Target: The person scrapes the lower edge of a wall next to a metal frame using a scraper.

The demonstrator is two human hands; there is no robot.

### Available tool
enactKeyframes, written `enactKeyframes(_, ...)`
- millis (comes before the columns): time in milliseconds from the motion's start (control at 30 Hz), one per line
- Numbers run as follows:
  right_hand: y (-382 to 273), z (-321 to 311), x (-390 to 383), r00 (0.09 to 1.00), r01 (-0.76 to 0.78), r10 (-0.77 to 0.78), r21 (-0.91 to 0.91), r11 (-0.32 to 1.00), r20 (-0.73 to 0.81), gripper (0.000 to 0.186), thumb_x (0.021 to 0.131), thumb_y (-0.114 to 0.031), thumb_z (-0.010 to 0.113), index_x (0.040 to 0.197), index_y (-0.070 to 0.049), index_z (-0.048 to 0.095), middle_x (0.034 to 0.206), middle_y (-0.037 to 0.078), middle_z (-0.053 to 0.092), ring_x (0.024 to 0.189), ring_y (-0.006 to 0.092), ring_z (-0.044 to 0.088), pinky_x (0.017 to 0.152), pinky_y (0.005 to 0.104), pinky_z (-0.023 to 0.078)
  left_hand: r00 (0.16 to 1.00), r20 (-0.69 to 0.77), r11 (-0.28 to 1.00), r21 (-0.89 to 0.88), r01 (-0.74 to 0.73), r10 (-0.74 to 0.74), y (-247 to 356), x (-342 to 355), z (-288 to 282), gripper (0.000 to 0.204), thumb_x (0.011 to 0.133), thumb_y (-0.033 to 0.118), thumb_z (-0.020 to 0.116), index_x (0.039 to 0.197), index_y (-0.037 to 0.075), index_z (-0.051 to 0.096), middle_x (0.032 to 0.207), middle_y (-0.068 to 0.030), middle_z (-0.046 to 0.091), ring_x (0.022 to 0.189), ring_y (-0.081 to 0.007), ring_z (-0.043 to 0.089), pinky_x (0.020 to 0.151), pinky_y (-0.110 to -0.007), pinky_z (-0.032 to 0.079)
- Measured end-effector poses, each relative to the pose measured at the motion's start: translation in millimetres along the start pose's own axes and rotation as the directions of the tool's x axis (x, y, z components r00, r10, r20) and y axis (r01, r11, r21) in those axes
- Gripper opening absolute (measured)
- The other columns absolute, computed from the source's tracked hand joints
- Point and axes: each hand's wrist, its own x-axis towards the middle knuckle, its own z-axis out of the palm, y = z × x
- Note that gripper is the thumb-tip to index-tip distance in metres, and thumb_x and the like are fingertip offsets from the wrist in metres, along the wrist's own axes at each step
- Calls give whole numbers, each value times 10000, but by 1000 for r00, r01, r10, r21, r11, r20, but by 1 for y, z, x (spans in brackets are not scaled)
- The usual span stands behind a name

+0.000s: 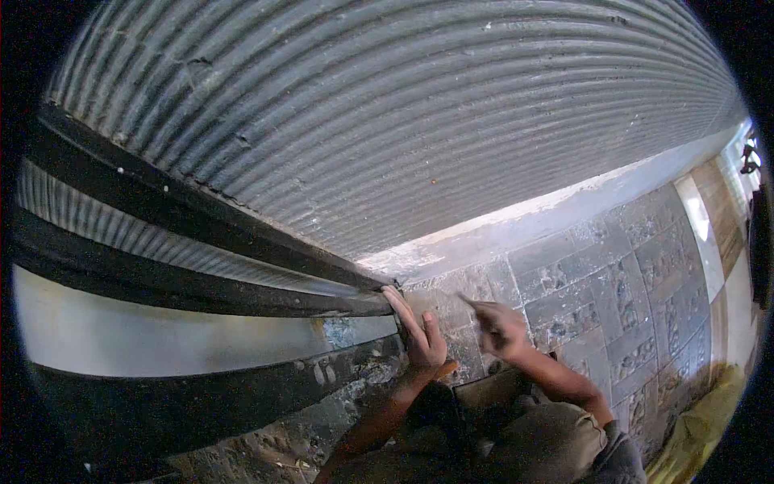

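Note:
My left hand lies with its fingers stretched out against the end of a dark frame bar. The thumb stands apart from the fingers. To its right, above the floor tiles, my right hand is closed and somewhat blurred. A thin point sticks out from it toward the frame's corner; I cannot make out whether it is a finger or a slim tool. Beside my left wrist shows an orange piece, mostly hidden, its kind unclear.
A grey corrugated panel rises in front, above a pale wall base. More dark bars run to the left. Patterned stone-like tiles cover the floor. A yellow crumpled sheet or sack lies at the lower right.

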Motion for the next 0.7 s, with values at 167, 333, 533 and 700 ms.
enactKeyframes(167, -33, -62, 24, 983, -100, 64, -209, 973, -173, 409, 630, -59, 620, 1023, 30, 550, 951, 183, 613, 819, 324, 619, 668, 351, 505, 999, 37, 992, 126, -8, 4, 2, 1, -3, 593, 927, 197, 294, 1386, 8, -30, 1457, -144, -13, 1346, -264, 19, 1075, -385, 38)
enactKeyframes(333, 2, 24, 83, 992, 113, -103, -174, 978, 68, 531, 603, -64, 637, 1114, 8, 514, 944, 161, 603, 829, 300, 602, 664, 333, 499, 994, 88, 990, 134, 47, -59, 7, 1, -10, 595, 928, 201, 279, 1382, 7, -54, 1454, -155, -39, 1345, -274, -2, 1073, -380, 27)
enactKeyframes(533, 23, 37, 3, 951, -166, 176, -61, 984, 256, 458, 606, -27, 633, 1053, -1, 537, 905, 153, 616, 750, 294, 619, 623, 351, 505, 995, 79, 990, 135, 52, -63, 2, -1, -8, 606, 951, 281, 271, 1383, 29, -71, 1452, -151, -58, 1344, -269, -11, 1073, -386, 28)
enactKeyframes(700, -11, -35, -15, 979, -190, 196, -107, 976, 47, 375, 629, 41, 581, 1001, -5, 565, 819, 125, 628, 688, 248, 626, 600, 332, 495, 998, 69, 988, 154, -1, -10, 3, -1, -8, 587, 951, 253, 258, 1385, 36, -73, 1450, -156, -53, 1343, -274, -11, 1076, -393, 26)
